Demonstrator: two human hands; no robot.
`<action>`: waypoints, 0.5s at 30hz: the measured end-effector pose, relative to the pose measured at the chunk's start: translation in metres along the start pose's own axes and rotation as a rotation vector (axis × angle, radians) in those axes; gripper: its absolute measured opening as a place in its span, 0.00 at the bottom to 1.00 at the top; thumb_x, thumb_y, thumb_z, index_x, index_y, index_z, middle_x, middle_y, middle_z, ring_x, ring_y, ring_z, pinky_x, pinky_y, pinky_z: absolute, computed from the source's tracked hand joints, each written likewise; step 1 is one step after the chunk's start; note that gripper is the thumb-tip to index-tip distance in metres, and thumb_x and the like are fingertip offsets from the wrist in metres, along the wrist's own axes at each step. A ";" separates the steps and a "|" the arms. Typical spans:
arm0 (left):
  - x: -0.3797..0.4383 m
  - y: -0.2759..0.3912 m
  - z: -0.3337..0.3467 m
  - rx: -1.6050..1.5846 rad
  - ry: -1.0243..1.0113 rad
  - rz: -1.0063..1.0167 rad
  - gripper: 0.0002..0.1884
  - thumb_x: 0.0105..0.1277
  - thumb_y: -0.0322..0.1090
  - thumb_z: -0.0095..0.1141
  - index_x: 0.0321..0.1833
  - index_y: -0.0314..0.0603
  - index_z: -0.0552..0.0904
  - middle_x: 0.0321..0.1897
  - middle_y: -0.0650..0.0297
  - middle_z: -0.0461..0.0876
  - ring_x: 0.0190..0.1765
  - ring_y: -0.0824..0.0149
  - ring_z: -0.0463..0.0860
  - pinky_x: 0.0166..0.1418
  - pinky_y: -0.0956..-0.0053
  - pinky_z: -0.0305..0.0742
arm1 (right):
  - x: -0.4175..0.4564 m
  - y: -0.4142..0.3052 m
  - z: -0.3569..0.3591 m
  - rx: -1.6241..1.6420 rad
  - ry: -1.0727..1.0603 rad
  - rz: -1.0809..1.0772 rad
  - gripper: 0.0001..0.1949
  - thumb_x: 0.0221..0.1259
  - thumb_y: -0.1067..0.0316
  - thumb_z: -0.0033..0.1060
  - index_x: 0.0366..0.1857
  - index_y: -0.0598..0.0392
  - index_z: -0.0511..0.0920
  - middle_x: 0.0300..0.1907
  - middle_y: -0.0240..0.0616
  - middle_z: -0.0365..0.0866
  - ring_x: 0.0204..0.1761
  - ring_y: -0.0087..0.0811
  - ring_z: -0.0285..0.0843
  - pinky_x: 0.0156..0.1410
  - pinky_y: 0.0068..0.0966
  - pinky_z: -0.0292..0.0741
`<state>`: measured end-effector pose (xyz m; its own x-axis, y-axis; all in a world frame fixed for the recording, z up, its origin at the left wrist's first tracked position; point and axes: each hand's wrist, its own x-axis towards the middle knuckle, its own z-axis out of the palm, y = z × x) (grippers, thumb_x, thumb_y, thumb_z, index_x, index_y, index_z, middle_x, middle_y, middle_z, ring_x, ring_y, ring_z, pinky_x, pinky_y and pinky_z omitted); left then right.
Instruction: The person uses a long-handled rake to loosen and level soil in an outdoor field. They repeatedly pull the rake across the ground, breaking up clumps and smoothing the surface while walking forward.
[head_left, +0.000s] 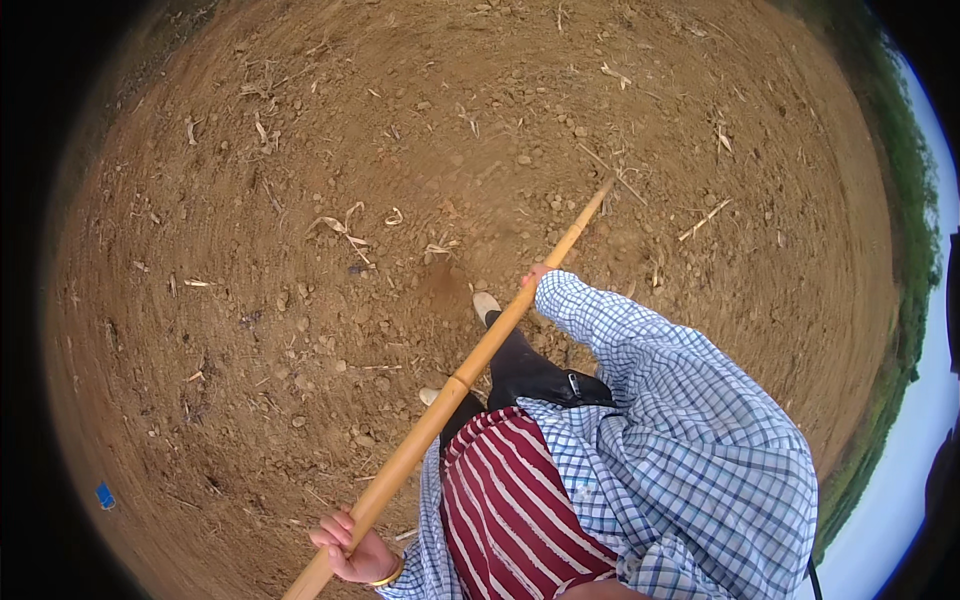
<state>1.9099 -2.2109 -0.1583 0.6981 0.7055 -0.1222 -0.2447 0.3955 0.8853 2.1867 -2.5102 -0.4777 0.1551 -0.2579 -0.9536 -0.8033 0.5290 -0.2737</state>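
A long bamboo pole (424, 431) runs diagonally from the lower left edge up to the soil at the upper right. My left hand (356, 547), with a yellow band at the wrist, is wrapped around its thicker near part. Farther along, my right hand (536, 274) grips the same pole, partly hidden by the checked sleeve (600, 307). At the pole's far end lies a thin straight bar (634, 193), set crosswise; whether it is a tool head's edge or a loose stalk, I cannot tell. The near end of the pole is out of view.
Loose brown soil (225, 330) with clods surrounds me, strewn with dry husks (341, 229) and a pale stalk piece (705, 220). My shoes (486, 305) stand beneath the pole. A blue object (105, 496) lies far left. Green vegetation (911, 225) borders the field at right.
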 end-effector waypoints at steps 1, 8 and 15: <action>0.011 0.015 0.001 0.000 -0.059 0.008 0.11 0.56 0.36 0.47 0.22 0.48 0.59 0.18 0.69 0.60 0.28 0.72 0.63 0.50 0.70 0.60 | 0.062 0.030 -0.012 0.257 -0.242 -0.034 0.07 0.54 0.67 0.45 0.25 0.58 0.65 0.20 0.39 0.68 0.19 0.33 0.69 0.26 0.29 0.74; 0.006 0.090 -0.083 -0.035 0.164 0.431 0.10 0.55 0.38 0.46 0.19 0.48 0.64 0.11 0.70 0.56 0.17 0.74 0.57 0.27 0.76 0.57 | -0.106 0.088 0.030 0.040 -0.351 0.167 0.06 0.50 0.70 0.48 0.24 0.55 0.63 0.19 0.36 0.64 0.21 0.32 0.68 0.34 0.36 0.73; -0.003 0.019 -0.092 -0.222 0.095 0.082 0.10 0.56 0.37 0.48 0.24 0.47 0.61 0.18 0.69 0.62 0.30 0.71 0.65 0.51 0.68 0.60 | -0.078 0.024 0.028 0.050 -0.340 0.000 0.05 0.52 0.69 0.44 0.22 0.54 0.63 0.15 0.36 0.65 0.18 0.31 0.67 0.27 0.29 0.73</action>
<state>1.8416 -2.1517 -0.1822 0.6057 0.7887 -0.1050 -0.4474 0.4467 0.7748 2.1717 -2.4546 -0.4129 0.3450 0.0222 -0.9383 -0.7755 0.5700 -0.2716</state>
